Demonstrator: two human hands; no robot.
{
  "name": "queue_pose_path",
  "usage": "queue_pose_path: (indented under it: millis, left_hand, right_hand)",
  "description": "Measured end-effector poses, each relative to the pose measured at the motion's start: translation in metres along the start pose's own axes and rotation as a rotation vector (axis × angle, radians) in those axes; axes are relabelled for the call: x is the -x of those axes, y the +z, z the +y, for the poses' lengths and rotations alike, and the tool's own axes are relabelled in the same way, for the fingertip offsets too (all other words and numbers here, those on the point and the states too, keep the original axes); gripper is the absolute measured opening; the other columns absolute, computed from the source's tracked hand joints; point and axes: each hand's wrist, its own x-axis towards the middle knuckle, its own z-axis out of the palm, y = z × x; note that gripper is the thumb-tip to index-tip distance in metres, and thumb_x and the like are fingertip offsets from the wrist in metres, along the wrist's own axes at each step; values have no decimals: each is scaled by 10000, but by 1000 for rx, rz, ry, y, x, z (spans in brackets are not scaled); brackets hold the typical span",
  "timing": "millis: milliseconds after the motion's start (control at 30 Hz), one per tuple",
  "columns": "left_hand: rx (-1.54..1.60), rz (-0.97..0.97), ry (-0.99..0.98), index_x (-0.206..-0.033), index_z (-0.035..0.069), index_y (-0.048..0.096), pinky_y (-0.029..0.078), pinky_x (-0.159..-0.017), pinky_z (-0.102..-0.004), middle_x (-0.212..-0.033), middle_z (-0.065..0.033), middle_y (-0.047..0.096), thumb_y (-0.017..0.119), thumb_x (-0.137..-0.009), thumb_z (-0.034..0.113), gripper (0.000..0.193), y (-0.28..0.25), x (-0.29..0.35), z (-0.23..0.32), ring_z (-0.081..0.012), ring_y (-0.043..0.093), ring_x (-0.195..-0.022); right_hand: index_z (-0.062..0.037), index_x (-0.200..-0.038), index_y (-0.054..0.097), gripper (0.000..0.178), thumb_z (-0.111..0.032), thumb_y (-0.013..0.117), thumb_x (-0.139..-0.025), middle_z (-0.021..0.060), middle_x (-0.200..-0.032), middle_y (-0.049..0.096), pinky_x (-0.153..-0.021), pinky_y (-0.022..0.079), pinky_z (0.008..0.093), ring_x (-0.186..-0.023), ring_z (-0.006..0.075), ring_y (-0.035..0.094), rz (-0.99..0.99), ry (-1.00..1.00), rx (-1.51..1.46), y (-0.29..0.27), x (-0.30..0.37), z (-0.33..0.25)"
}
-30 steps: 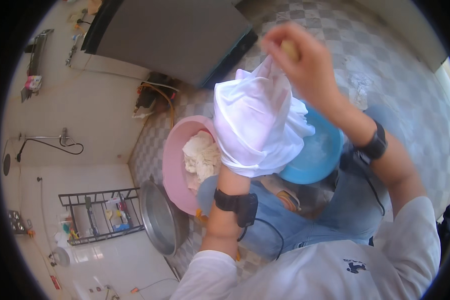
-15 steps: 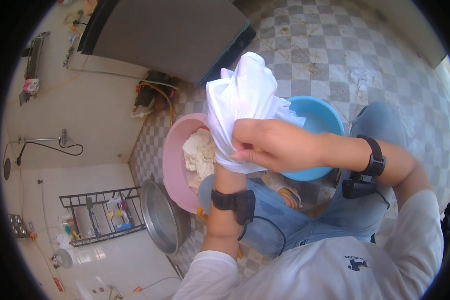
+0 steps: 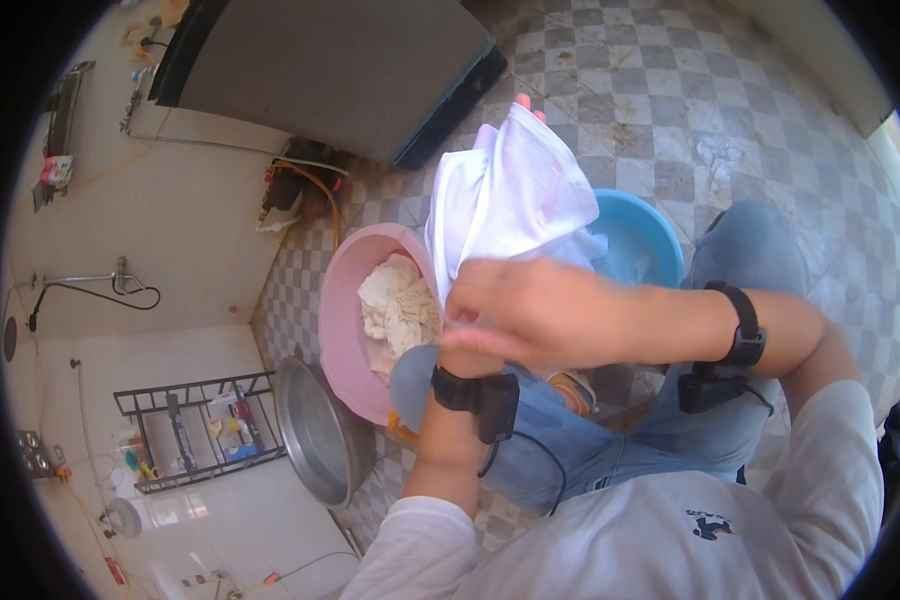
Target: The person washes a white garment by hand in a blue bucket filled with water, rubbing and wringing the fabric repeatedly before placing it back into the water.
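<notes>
A white garment, thin and draped, covers my left hand. Only fingertips poke out past its far edge, stretched out; the rest of that hand is hidden inside the fabric. My right hand, slightly blurred, lies across my left wrist with its fingers closed on the garment's near edge. Beneath the fabric on the right stands a light blue basin that looks to hold water. To the left is a pink basin, with crumpled cream cloth in it.
A metal basin leans beside the pink one, near the wall. On that wall hangs a black rack with brushes and small items. A large grey appliance-like box stands at the far left on checkered tiles. My knees flank the basins.
Fingertips of my left hand have come out through the far edge of the garment. My right hand has drawn the near edge slightly toward me along the left wrist.
</notes>
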Motion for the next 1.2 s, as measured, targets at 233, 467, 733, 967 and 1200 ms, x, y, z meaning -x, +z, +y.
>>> queue_pose_path:
  millis: [233,467,733,967,1200]
  left_hand:
    - [-19,-25,-54,-1353,29,317,336,-1010,-359,-1313,-135,444,425,-939,233,474,9,19,-4,-243,437,-1205]
    - [-654,-101,47,-1367,32,298,322,-1020,-362,-1330,-136,429,420,-941,218,481,16,26,5,-245,424,-1223]
    - [165,14,40,-1340,24,366,337,-1029,-353,-1328,-147,448,425,-932,216,455,24,2,21,-239,458,-1206]
    - [-690,-61,267,-1324,24,375,371,-993,-349,-1273,-141,471,439,-915,228,461,18,-15,20,-273,480,-1159]
    - [508,180,-44,-1317,22,379,379,-987,-349,-1266,-142,476,437,-918,223,451,-6,27,16,-273,486,-1152]
  right_hand:
    - [-39,-1042,585,191,-160,536,-902,109,-984,603,-709,496,389,-825,269,618,634,-297,530,-42,-32,38]
    - [-117,-1249,498,346,-209,512,-916,132,-1066,618,-750,496,391,-884,301,625,494,441,220,-62,-34,61]
    - [-52,-1284,439,421,-162,543,-892,168,-856,639,-750,512,368,-768,259,636,585,255,188,-56,-32,63]
    - [-28,-1071,570,371,-353,596,-894,22,-643,555,-489,444,253,-616,117,568,742,652,-568,-100,-24,83]
    - [-60,-800,631,307,-361,687,-824,-11,-554,466,-389,253,207,-437,46,405,-30,648,-134,-102,-11,43]
